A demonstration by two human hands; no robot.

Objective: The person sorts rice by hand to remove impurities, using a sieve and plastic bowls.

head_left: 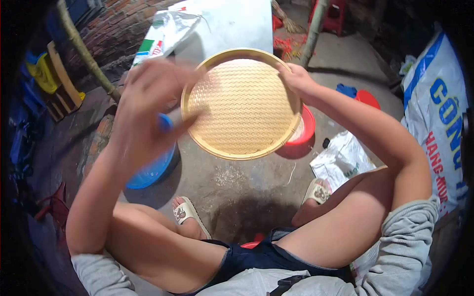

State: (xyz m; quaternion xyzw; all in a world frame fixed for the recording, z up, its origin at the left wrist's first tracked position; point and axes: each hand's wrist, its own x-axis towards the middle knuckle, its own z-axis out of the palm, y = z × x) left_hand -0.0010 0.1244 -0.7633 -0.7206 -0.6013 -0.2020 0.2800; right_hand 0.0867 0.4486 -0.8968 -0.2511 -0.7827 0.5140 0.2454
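Note:
A round woven bamboo tray [242, 108] is held up in front of me, its flat woven face toward me. My right hand [299, 80] is closed on its upper right rim, thumb at the edge. Beside the tray's left rim is my left hand [148, 103], smeared by motion. Its thumb and fingers are spread apart, partly overlapping the tray in view, and nothing shows between them. Behind the tray, a red basin [309, 123] with pale contents is partly hidden. A blue basin [150, 172] sits on the floor behind my left forearm.
A white board or tabletop [237, 24] lies ahead with a plastic bag [173, 29] on it. Two poles [81, 47] stand upright. A large printed sack [437, 113] is at the right, a crumpled white sack [343, 155] nearer. Pale grains [229, 176] dot the floor.

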